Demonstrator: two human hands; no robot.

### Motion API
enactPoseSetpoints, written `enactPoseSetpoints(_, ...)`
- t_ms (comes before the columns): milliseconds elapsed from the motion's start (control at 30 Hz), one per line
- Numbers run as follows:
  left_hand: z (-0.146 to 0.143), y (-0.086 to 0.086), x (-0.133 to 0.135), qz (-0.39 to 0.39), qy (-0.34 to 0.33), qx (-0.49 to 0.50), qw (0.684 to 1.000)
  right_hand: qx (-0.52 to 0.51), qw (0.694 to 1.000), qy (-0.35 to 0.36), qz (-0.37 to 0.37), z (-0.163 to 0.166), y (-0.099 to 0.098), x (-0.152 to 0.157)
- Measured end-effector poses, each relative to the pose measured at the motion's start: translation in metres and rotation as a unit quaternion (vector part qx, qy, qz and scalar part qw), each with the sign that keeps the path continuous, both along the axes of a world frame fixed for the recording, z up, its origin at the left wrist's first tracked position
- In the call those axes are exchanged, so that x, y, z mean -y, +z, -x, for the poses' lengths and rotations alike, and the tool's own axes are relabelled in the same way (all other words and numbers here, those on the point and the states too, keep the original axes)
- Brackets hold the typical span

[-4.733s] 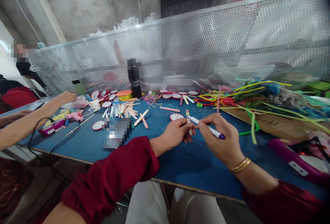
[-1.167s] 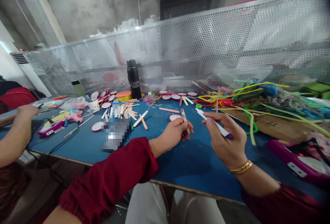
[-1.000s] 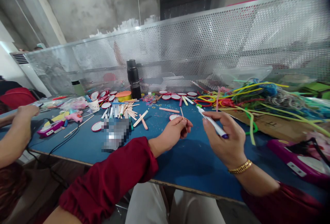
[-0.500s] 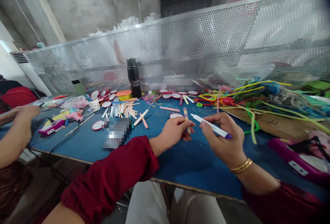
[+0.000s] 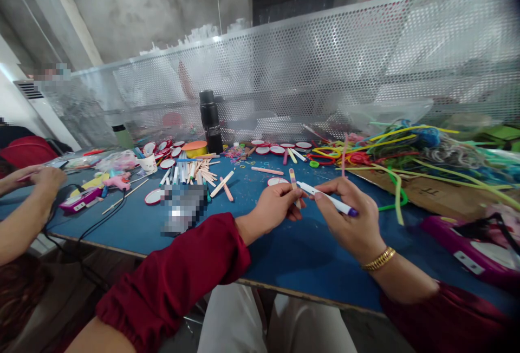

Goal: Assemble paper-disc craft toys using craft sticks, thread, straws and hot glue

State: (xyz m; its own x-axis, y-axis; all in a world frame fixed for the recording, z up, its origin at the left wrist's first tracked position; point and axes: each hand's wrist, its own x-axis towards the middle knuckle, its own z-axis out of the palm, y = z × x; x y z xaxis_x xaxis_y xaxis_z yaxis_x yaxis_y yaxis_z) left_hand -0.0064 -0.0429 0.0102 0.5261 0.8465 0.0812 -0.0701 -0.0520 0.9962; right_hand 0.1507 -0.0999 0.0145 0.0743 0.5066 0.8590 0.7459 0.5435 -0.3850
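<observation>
Between the thumb and fingers of my left hand (image 5: 277, 204) is a small wooden craft stick (image 5: 292, 178), upright and tilted, with coloured bands near its top. My right hand (image 5: 350, 213) grips a white marker pen (image 5: 328, 199) with a purple end. The pen's tip points left and meets the stick's edge; whether it touches I cannot tell. Both hands are above the blue table (image 5: 300, 261). Just behind my left hand lies a round white disc with a red rim (image 5: 278, 181).
A black bottle (image 5: 210, 123) stands near the perforated metal screen (image 5: 296, 82). Loose craft sticks (image 5: 205, 170) and markers lie left of centre. Pipe cleaners and yarn (image 5: 390, 147) are heaped at right, near a purple box (image 5: 467, 253). Another person's hands (image 5: 46, 185) are at far left.
My right hand has moved slightly left, bringing the marker pen's tip up to the craft stick. My left hand has stayed nearly still. The other person's hands have shifted a little.
</observation>
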Motion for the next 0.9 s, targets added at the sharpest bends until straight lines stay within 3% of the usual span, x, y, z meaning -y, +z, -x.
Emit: enactPoseSetpoints(900, 0.0012, 0.0038, 0.0027, 0.016, -0.014, 0.009, 1.000, 0.004, 1.000, 0.026, 0.004, -0.0022, 0.0003, 0.0005)
